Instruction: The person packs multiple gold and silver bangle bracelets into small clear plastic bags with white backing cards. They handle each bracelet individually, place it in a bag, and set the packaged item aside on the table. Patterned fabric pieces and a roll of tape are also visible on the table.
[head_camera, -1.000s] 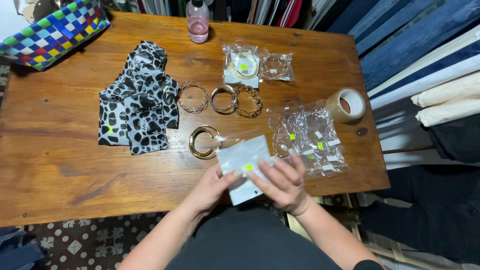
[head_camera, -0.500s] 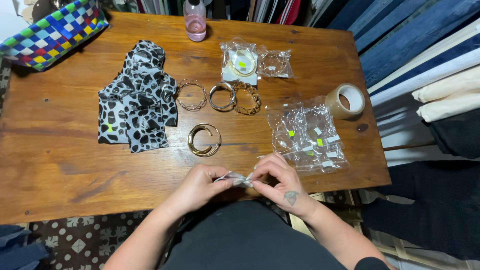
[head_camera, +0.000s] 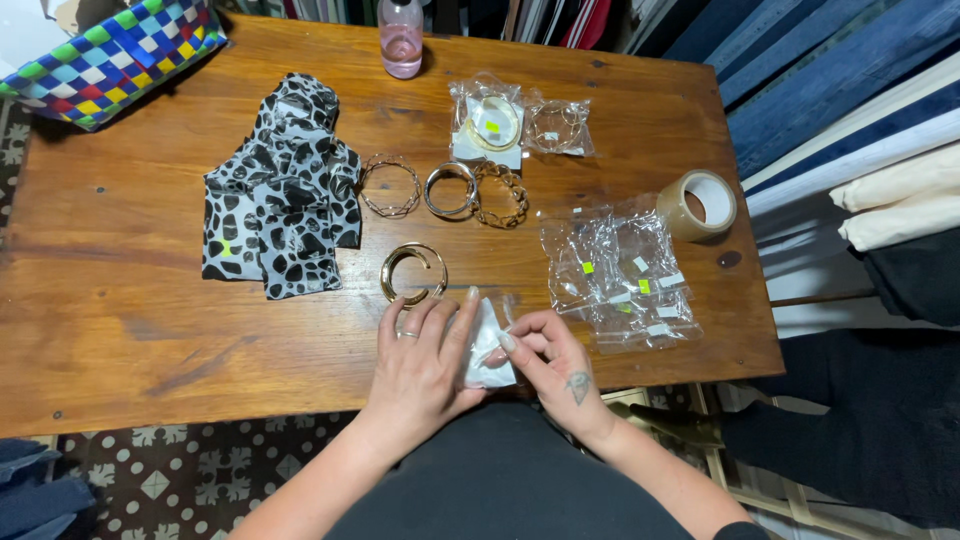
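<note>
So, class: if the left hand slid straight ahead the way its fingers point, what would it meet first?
Probably the open gold cuff bangle, lying just beyond the left hand; depth is hard to judge.

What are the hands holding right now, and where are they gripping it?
Both hands, left hand and right hand, hold a small clear plastic bag between them, one at each side edge.
</note>
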